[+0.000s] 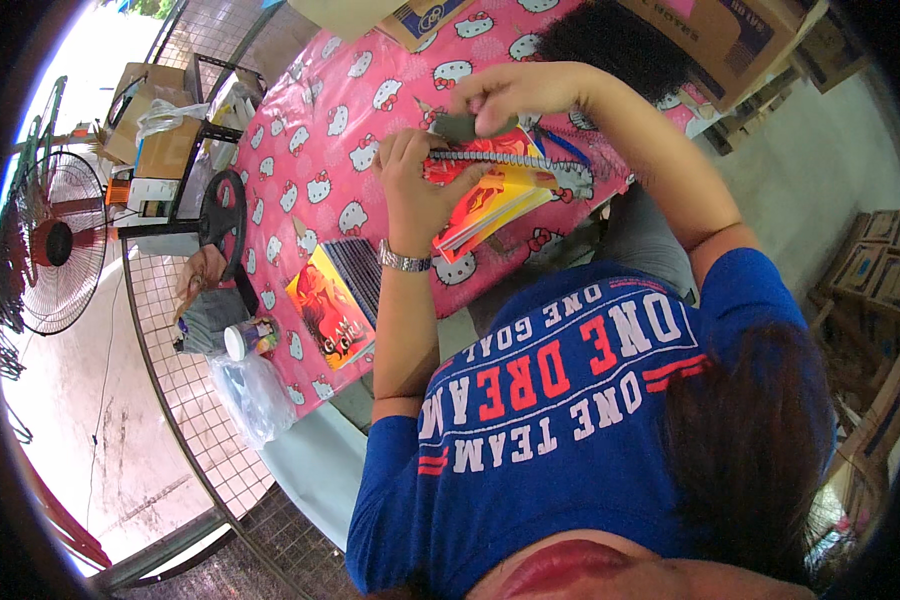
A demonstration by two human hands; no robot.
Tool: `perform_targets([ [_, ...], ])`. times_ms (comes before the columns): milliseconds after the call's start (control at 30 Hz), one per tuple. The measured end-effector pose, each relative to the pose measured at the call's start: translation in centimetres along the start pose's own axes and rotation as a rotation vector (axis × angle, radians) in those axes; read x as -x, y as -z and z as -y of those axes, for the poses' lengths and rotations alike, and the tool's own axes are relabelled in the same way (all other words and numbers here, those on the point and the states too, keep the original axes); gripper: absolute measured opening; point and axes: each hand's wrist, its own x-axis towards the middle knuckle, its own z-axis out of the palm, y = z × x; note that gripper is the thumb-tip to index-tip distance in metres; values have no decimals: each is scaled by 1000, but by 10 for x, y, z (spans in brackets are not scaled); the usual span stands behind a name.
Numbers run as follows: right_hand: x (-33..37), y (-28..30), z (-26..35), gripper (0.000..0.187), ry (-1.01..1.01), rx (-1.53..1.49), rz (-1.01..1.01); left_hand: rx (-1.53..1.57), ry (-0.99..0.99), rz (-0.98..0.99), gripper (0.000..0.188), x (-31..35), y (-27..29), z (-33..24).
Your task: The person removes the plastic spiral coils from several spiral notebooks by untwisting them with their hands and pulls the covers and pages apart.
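My left hand [415, 180], with a metal watch on the wrist, grips the bound edge of a red and yellow notebook [500, 195]. A dark spiral coil [500, 157] runs along that edge, and the thumb lies across the cover. More loose-edged yellow and white layers show at the notebook's near side. Just beyond the coil, my right hand [520, 98] is closed, its fingers bent and slightly blurred. Under those fingers is a dark grey object [454, 126], partly hidden, whose kind I cannot make out. A blue stick-like thing [567, 147] lies right of the notebook.
A stack of spiral-bound notebooks [335, 305] lies on the pink patterned tablecloth [315, 190] at left. Black coils [620, 48] are heaped at the far right beside a cardboard box [720, 40]. A jar [250, 338], plastic bag [252, 395] and standing fan [60, 240] are leftward.
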Motion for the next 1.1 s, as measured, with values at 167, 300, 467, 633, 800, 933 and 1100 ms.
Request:
perform_targets([
  [167, -7, 0, 1, 48, -155, -172, 81, -20, 25, -23, 42, -3, 6, -1],
  [300, -18, 0, 2, 50, -17, -502, 112, 115, 153, -29, 35, 6, 21, 24],
  [467, -29, -4, -19, 50, -4, -154, -36, 296, 331, 6, 28, 14, 15, 34],
  [633, -25, -5, -8, 55, -36, -333, 96, 325, 303, 16, 29, 14, 13, 30],
  [800, -40, 9, -6, 61, -87, 158, 204, 411, 316, 17, 31, 11, 10, 27],
  [933, -41, -5, -11, 58, -73, -381, 119, 391, 271, 69, 32, 16, 7, 42],
  [1100, -29, -7, -8, 53, 94, -605, 24, 588, 397, 43, 33, 13, 5, 32],
])
